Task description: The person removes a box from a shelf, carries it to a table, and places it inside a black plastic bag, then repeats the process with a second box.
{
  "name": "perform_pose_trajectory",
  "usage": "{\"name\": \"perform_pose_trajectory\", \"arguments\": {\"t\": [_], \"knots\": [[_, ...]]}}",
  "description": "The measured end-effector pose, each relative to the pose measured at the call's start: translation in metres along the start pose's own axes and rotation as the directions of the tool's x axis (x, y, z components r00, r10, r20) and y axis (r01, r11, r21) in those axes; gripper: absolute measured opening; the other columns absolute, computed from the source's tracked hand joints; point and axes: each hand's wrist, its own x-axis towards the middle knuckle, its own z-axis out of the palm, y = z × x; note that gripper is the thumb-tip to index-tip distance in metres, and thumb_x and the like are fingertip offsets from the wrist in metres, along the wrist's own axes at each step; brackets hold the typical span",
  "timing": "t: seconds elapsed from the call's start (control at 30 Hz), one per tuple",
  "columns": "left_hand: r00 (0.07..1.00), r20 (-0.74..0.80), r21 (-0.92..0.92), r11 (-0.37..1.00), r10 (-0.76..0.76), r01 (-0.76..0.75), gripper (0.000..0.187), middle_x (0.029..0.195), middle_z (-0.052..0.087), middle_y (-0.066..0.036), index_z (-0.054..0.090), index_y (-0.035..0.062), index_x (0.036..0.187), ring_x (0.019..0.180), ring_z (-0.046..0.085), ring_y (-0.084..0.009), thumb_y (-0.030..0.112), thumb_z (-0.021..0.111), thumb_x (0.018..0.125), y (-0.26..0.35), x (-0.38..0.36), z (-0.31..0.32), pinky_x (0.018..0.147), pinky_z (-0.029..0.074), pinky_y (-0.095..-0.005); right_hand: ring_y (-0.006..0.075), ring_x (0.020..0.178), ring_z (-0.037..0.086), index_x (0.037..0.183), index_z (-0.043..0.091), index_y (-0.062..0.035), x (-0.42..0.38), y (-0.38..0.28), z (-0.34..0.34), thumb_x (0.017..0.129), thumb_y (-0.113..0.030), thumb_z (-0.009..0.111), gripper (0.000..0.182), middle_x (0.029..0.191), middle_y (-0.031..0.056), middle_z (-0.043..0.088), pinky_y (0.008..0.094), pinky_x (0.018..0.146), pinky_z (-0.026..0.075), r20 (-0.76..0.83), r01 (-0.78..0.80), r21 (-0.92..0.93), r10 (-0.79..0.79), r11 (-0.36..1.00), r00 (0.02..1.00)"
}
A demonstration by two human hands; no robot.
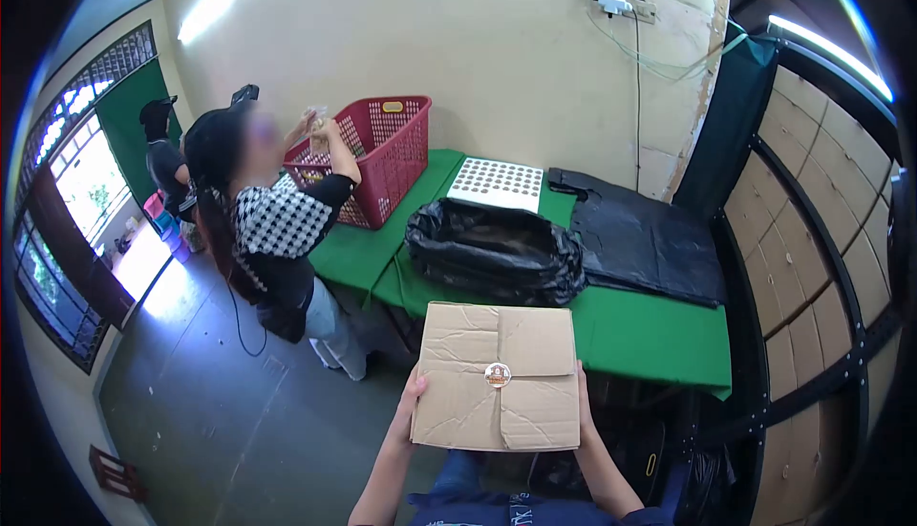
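Note:
A closed brown cardboard box (460,411) with a round sticker (498,375) at its centre is held in front of my body. My left hand (413,397) grips its left side and my right hand (585,409) grips its right side; most fingers are hidden behind or under the box. Just beyond the box, on the table with a green cloth (650,335), lies an open black plastic bag (487,278) with its rim spread. Flat black plastic sheets (654,244) lie to the right of it. A white tray with rows of round holes (497,185) is behind the bag.
A co-worker (282,230) stands at the table's left, hands near a red plastic basket (396,158), holding a small clear packet (319,129). Another person (167,158) is by the doorway. Black metal racks (812,211) stacked with cardboard boxes (793,249) stand on the right.

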Motion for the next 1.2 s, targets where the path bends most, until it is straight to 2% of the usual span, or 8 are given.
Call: {"name": "perform_pose_trajectory", "arguments": {"t": [0.23, 0.6, 0.8, 0.9, 0.97, 1.07, 1.1, 1.2], "knots": [[0.998, 0.045, 0.017, 0.999, 0.044, -0.045, 0.072, 0.138, 0.036, -0.016, 0.023, 0.0006, 0.140, 0.127, 0.038, -0.0249, 0.040, 0.050, 0.086, 0.068, 0.091, -0.038, 0.103, 0.033, -0.0370, 0.0182, 0.121, 0.042, 0.137, 0.033, -0.0118, 0.091, -0.005, 0.073, 0.099, -0.046, 0.025, 0.052, 0.131, 0.0058, 0.043, 0.0335, 0.102, 0.035, -0.025, -0.045, 0.033, 0.046, 0.998, 0.999], [0.999, 0.036, 0.080, 0.996, -0.027, 0.024, 0.076, 0.143, 0.028, -0.015, 0.016, 0.0026, 0.143, 0.132, 0.030, -0.0235, 0.044, 0.049, 0.088, 0.101, 0.181, -0.071, 0.107, 0.028, -0.0356, 0.0244, 0.120, 0.046, 0.138, 0.035, -0.0068, 0.188, -0.007, 0.097, 0.094, -0.056, 0.031, 0.066, 0.136, 0.0131, 0.042, 0.0368, 0.099, 0.039, -0.059, -0.112, 0.012, 0.112, 0.994, 0.992], [0.985, 0.059, 0.161, 0.975, -0.161, 0.150, 0.080, 0.150, 0.016, -0.011, 0.008, 0.0117, 0.147, 0.137, 0.021, -0.0238, 0.047, 0.049, 0.088, 0.130, 0.235, -0.073, 0.107, 0.025, -0.0379, 0.0222, 0.116, 0.050, 0.133, 0.042, -0.0031, 0.255, -0.033, 0.096, 0.095, -0.054, 0.032, 0.064, 0.129, 0.0126, 0.049, 0.0358, 0.097, 0.041, -0.037, -0.129, -0.116, 0.125, 0.985, 0.991], [0.946, 0.106, 0.230, 0.934, -0.305, 0.275, 0.081, 0.152, 0.011, -0.009, 0.003, 0.0145, 0.148, 0.138, 0.018, -0.0243, 0.047, 0.049, 0.090, 0.136, 0.270, -0.091, 0.107, 0.024, -0.0413, 0.0213, 0.110, 0.055, 0.129, 0.045, -0.0022, 0.288, -0.046, 0.083, 0.093, -0.051, 0.040, 0.061, 0.125, 0.0128, 0.054, 0.0345, 0.094, 0.044, 0.053, -0.227, 0.090, 0.223, 0.970, 0.973], [0.946, 0.141, 0.275, 0.929, -0.292, 0.246, 0.081, 0.152, 0.010, -0.009, 0.001, 0.0143, 0.148, 0.138, 0.017, -0.0244, 0.047, 0.048, 0.090, 0.137, 0.296, -0.093, 0.106, 0.025, -0.0432, 0.0215, 0.107, 0.056, 0.128, 0.046, -0.0018, 0.303, -0.046, 0.073, 0.092, -0.049, 0.045, 0.060, 0.123, 0.0134, 0.055, 0.0343, 0.093, 0.045, 0.012, -0.222, 0.120, 0.222, 0.968, 0.975], [0.950, 0.130, 0.297, 0.925, -0.286, 0.238, 0.076, 0.151, 0.015, -0.010, 0.006, 0.0128, 0.148, 0.136, 0.021, -0.0238, 0.043, 0.048, 0.092, 0.140, 0.328, -0.081, 0.106, 0.026, -0.0421, 0.0220, 0.106, 0.057, 0.127, 0.047, -0.0017, 0.319, -0.055, 0.061, 0.091, -0.045, 0.049, 0.057, 0.121, 0.0132, 0.056, 0.0344, 0.092, 0.045, -0.103, -0.153, -0.030, 0.149, 0.988, 0.984], [0.952, 0.109, 0.296, 0.924, -0.285, 0.243, 0.073, 0.150, 0.018, -0.011, 0.008, 0.0121, 0.147, 0.136, 0.023, -0.0234, 0.040, 0.048, 0.093, 0.140, 0.336, -0.078, 0.106, 0.026, -0.0412, 0.0214, 0.105, 0.057, 0.126, 0.047, -0.0017, 0.328, -0.057, 0.052, 0.089, -0.042, 0.051, 0.055, 0.120, 0.0125, 0.056, 0.0335, 0.092, 0.045, -0.128, -0.165, 0.038, 0.168, 0.986, 0.977], [0.962, 0.227, 0.518, 0.855, -0.153, 0.014, 0.055, 0.144, 0.032, -0.008, 0.023, 0.0100, 0.144, 0.131, 0.032, -0.0190, 0.031, 0.043, 0.097, 0.113, 0.372, -0.087, 0.107, 0.027, -0.0355, 0.0224, 0.102, 0.059, 0.125, 0.049, -0.0022, 0.355, -0.064, 0.021, 0.087, -0.039, 0.053, 0.053, 0.117, 0.0131, 0.058, 0.0336, 0.088, 0.047, -0.189, -0.172, 0.163, 0.202, 0.972, 0.961]]}}
